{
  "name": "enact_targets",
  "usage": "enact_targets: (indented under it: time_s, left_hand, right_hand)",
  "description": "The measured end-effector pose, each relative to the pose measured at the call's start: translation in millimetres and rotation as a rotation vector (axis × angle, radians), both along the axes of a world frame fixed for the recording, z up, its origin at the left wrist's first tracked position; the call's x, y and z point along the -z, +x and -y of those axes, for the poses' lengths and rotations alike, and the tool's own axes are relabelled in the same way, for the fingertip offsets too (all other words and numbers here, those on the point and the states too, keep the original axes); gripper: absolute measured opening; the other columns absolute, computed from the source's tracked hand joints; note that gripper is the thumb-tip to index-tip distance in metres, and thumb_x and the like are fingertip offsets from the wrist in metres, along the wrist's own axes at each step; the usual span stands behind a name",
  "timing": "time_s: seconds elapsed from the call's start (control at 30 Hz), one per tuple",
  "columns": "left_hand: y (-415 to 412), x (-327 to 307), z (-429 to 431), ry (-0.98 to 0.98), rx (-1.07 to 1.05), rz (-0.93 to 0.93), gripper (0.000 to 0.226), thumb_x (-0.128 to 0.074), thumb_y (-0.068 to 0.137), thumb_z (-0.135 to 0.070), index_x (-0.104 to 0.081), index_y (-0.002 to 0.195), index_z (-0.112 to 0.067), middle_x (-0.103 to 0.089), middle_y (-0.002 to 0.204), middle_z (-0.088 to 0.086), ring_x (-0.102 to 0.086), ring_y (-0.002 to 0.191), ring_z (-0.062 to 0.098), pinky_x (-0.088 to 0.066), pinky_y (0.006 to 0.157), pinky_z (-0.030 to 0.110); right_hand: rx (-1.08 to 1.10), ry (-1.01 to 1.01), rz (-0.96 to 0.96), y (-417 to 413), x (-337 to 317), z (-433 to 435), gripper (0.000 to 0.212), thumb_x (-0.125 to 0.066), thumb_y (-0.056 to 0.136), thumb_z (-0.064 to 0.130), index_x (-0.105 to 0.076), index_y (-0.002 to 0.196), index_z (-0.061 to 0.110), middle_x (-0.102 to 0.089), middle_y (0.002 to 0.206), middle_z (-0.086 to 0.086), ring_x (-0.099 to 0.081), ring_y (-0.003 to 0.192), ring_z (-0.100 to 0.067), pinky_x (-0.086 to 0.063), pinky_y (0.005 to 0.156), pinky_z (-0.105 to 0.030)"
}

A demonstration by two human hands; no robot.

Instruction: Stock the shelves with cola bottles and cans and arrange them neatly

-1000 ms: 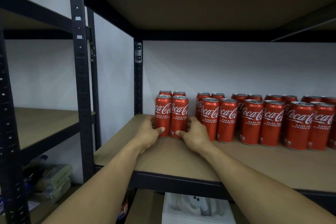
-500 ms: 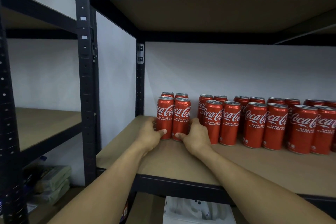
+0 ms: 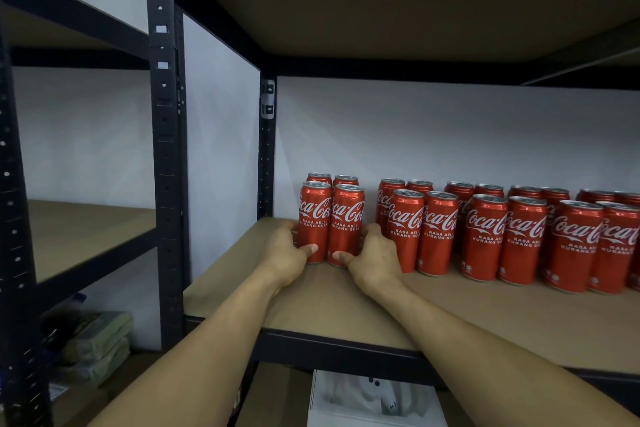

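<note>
Red four-can cluster stands upright at the left end of the wooden shelf. The left grip clasps its left side, the right grip its right, thumbs on the front cans. More cans stand in rows just beside.

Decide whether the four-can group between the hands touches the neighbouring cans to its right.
Apart. The head view shows white wall between the four-can group and the neighbouring cans, with the right hand in the gap.
</note>
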State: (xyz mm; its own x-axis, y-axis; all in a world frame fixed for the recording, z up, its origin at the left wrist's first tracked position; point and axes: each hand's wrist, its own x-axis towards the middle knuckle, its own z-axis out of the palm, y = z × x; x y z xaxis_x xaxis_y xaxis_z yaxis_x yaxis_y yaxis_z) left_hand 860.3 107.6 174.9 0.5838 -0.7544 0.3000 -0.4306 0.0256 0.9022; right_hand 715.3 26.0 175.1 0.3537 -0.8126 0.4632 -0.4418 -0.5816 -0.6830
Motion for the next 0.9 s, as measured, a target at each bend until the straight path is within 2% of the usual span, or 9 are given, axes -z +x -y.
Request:
enact_targets:
  time_s: [0.5,0.67,0.8,0.9]
  left_hand:
    - [-0.9,-0.2,-0.4,0.015,-0.016,0.011,0.052,-0.073,0.091,-0.017,-0.050,0.137,-0.016,-0.062,0.132,0.006,-0.060,0.119,0.022,-0.047,0.107,0.044]
    - [-5.3,-1.3,-2.7,0.035,-0.015,0.047,0.052,-0.069,0.094,-0.020,-0.047,0.141,-0.015,-0.059,0.137,0.007,-0.057,0.125,0.026,-0.045,0.109,0.045]
    - [-5.2,-3.1,-3.4,0.084,0.006,0.112,0.053,-0.067,0.096,-0.023,-0.045,0.143,-0.015,-0.057,0.140,0.008,-0.055,0.128,0.027,-0.043,0.110,0.044]
    - [-3.9,-2.5,-6.6,0.203,0.028,0.230,0.060,-0.070,0.093,-0.029,-0.041,0.145,-0.020,-0.056,0.140,0.006,-0.055,0.128,0.026,-0.044,0.108,0.042]
  right_hand:
    - [-0.015,0.010,0.001,-2.7,-0.6,0.0,0.062,-0.086,0.079,0.029,-0.052,0.128,0.011,-0.067,0.124,-0.007,-0.065,0.112,-0.022,-0.050,0.093,-0.030]
    - [-0.028,0.015,-0.015,-4.0,-0.4,-1.6,0.063,-0.085,0.080,0.031,-0.050,0.128,0.011,-0.066,0.127,-0.007,-0.065,0.114,-0.023,-0.051,0.096,-0.034]
    - [-0.060,0.007,-0.099,-11.8,-1.1,-6.0,0.070,-0.083,0.082,0.035,-0.047,0.137,0.012,-0.062,0.134,-0.006,-0.061,0.121,-0.024,-0.050,0.101,-0.036]
    - [-0.079,-0.035,-0.272,-26.0,-0.7,-12.8,0.065,-0.076,0.086,0.045,-0.050,0.138,0.015,-0.062,0.134,-0.004,-0.060,0.121,-0.023,-0.050,0.100,-0.033]
